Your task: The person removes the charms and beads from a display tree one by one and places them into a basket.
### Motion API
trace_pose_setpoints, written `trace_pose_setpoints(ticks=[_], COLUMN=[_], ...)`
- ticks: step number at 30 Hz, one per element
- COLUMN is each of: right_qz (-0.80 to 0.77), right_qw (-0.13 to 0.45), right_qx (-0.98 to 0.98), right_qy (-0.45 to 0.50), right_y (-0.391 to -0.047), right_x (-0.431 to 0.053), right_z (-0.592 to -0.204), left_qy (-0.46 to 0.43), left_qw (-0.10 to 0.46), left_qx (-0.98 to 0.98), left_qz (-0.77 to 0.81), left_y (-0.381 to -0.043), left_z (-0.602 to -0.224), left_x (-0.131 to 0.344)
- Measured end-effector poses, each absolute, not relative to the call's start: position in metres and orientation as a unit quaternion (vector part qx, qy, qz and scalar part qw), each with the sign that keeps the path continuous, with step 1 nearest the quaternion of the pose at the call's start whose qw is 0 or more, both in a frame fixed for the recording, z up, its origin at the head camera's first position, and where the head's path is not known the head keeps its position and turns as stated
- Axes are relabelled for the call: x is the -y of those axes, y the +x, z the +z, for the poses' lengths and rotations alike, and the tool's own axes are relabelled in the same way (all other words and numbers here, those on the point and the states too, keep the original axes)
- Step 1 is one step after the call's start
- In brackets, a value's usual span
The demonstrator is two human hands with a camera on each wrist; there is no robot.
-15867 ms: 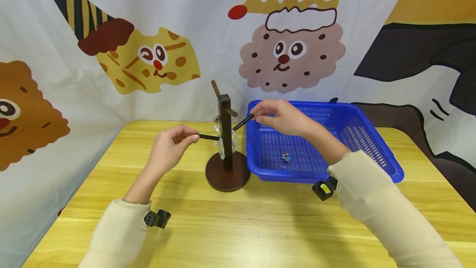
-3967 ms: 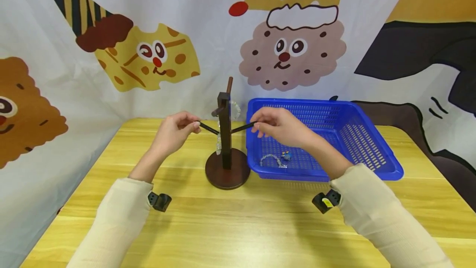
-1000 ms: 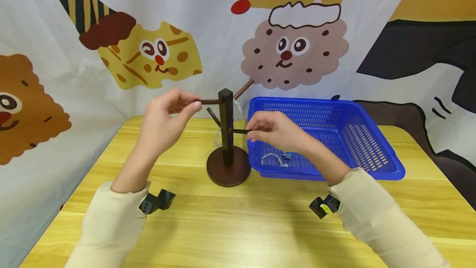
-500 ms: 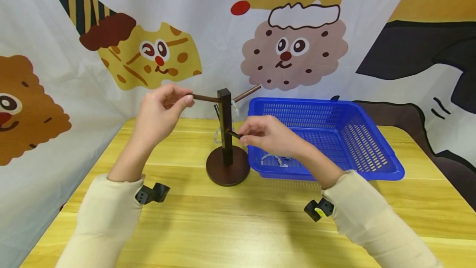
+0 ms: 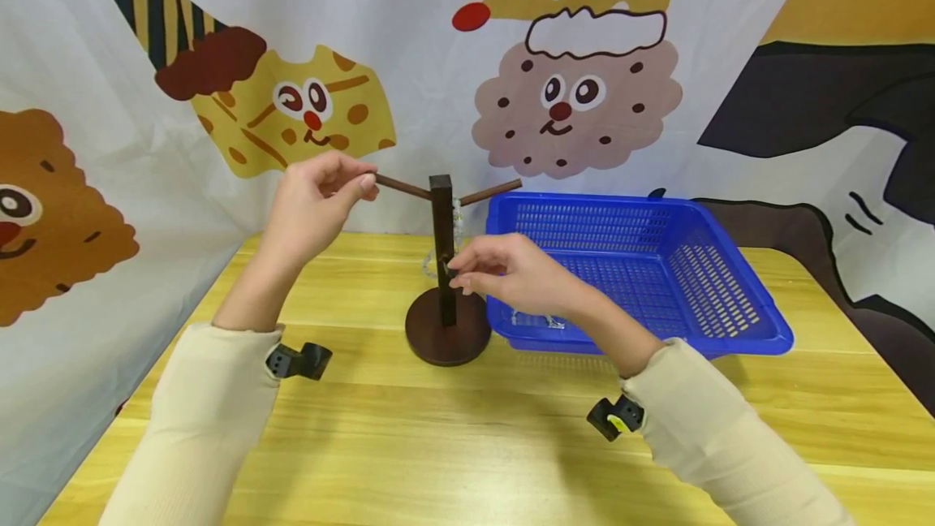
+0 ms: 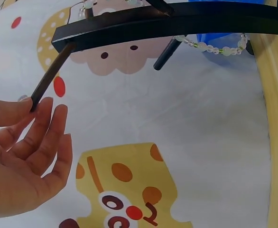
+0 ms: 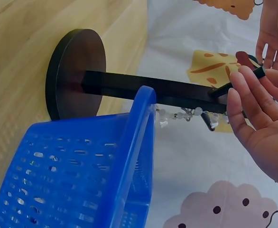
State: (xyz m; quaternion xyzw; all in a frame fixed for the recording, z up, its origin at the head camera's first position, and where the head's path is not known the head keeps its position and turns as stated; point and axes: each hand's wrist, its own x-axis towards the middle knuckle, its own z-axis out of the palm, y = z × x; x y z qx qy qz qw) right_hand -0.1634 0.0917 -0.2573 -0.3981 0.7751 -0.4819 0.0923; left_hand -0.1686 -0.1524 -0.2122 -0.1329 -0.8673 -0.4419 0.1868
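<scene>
A dark wooden jewellery stand [image 5: 442, 222] with a round base [image 5: 447, 347] and sloping pegs stands upright on the table. My left hand [image 5: 314, 205] pinches the tip of its upper left peg [image 5: 402, 184] between thumb and fingertips; the left wrist view shows that grip on the peg [image 6: 52, 73] too. Lower down, my right hand [image 5: 519, 274] pinches the peg [image 7: 238, 83] that points towards me. One clear beaded bracelet [image 5: 458, 222] hangs at the upper right peg [image 5: 493, 191]. Another beaded bracelet [image 6: 215, 49] hangs from a lower back peg [image 6: 167, 53].
Close to the stand's right sits a blue plastic basket [image 5: 730, 266], with a clear beaded piece [image 5: 553, 321] in it partly behind my right hand. Behind the wooden table [image 5: 467, 437] hangs a white cartoon-printed cloth [image 5: 431, 39].
The stand has turned, its upper right peg swinging right towards the basket. My left hand has risen leftwards; my right hand has come left and nearer. Since the oldest frame, a bracelet is in the basket.
</scene>
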Motion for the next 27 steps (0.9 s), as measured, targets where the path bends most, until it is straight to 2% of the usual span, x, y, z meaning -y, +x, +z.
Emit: trace_pose_setpoints(ticks=[14,27], right_qz=[-0.489,-0.475], right_qw=[0.096,0.083], right_qx=[-0.769,-0.774], right_qy=[-0.399,-0.410], right_y=[-0.161,-0.160], right_x=[-0.086,-0.084], right_z=[-0.259,-0.260], left_qy=[-0.110,-0.119], left_qw=[0.148,0.146], left_qx=[0.870,0.871], left_qz=[-0.456,-0.454], left_y=[-0.176,-0.182], left_z=[-0.207,-0.208], left_x=[0.148,0.145])
